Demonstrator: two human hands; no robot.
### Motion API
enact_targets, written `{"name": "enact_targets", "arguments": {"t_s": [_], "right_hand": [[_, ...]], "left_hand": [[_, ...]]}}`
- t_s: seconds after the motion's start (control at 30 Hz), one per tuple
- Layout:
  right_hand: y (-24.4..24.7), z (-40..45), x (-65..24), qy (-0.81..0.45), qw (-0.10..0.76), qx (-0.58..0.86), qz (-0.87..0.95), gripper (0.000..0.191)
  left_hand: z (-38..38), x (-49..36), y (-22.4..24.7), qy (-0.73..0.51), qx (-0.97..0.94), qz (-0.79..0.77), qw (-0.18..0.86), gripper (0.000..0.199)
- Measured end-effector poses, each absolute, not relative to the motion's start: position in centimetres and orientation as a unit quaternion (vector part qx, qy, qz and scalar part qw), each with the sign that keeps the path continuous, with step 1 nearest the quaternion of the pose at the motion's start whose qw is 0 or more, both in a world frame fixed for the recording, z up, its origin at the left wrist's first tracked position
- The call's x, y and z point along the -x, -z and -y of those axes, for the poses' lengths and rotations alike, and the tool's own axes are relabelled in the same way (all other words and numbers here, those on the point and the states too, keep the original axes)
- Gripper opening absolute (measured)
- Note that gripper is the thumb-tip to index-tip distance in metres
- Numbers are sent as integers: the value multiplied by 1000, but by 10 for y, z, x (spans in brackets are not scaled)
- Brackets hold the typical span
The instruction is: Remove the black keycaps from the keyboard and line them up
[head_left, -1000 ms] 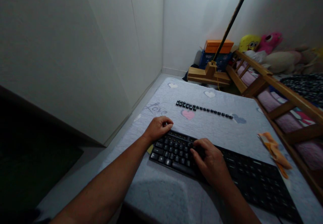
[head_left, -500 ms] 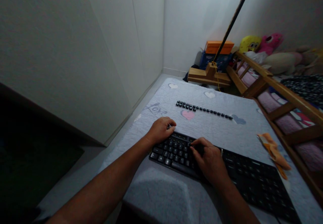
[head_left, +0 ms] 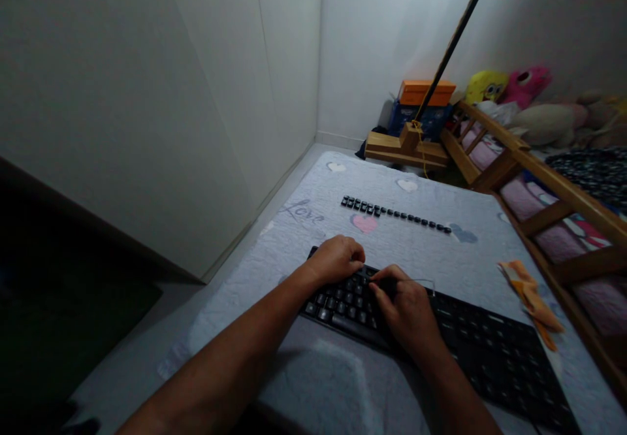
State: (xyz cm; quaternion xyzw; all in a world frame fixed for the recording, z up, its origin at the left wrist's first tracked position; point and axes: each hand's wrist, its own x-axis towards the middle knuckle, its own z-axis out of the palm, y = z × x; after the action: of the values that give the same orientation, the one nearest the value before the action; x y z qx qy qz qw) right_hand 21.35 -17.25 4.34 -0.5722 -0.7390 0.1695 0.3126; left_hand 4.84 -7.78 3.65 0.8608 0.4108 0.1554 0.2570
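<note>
A black keyboard (head_left: 490, 337) lies at a slant on the bed-like padded surface, with some bare key places in its upper rows. My left hand (head_left: 339, 258) is over its far left part, fingers curled at the back edge and thumb near the top row. My right hand (head_left: 406, 307) is closed over the middle keys, thumb and forefinger pinched together. From behind its fingers sticks a thin wire loop (head_left: 426, 282), which looks like a keycap puller; its other end is hidden. Beyond the keyboard, loose black keycaps (head_left: 392, 213) lie in a line, doubled at the left.
A grey quilted cover (head_left: 313, 226) with hearts lies under everything. An orange cloth (head_left: 531, 298) is at the right, beside a wooden bed rail (head_left: 553, 187). White cupboard doors (head_left: 220, 95) rise at the left. A wooden stand (head_left: 406, 144) with a dark pole is at the far end.
My left hand has slid to the right along the keyboard's back edge, closer to my right hand. The wire loop behind my right hand has tilted; that hand stays in nearly the same place.
</note>
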Motion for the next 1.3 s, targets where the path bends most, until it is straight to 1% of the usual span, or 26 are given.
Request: {"name": "enact_targets", "arguments": {"t_s": [0.2,0.53,0.87,1.07,1.23,1.3], "right_hand": [[-45,170,-215,-200,293,596,721,11],[-48,168,-216,-218,290,612,703,9],[-49,166,-220,-248,311,621,675,9],[-50,166,-223,-237,336,630,659,10],[-50,167,-226,-231,347,635,650,11],[-51,167,-226,-228,350,634,650,12]], "left_hand": [[78,-46,-33,-178,-851,-401,288,13],[79,-44,-27,-195,-857,-392,272,13],[81,-43,-29,-212,-856,-380,277,13],[83,-41,-40,-237,-865,-306,318,13],[84,-41,-43,-214,-870,-287,339,22],[84,-41,-43,-209,-870,-289,340,22]]}}
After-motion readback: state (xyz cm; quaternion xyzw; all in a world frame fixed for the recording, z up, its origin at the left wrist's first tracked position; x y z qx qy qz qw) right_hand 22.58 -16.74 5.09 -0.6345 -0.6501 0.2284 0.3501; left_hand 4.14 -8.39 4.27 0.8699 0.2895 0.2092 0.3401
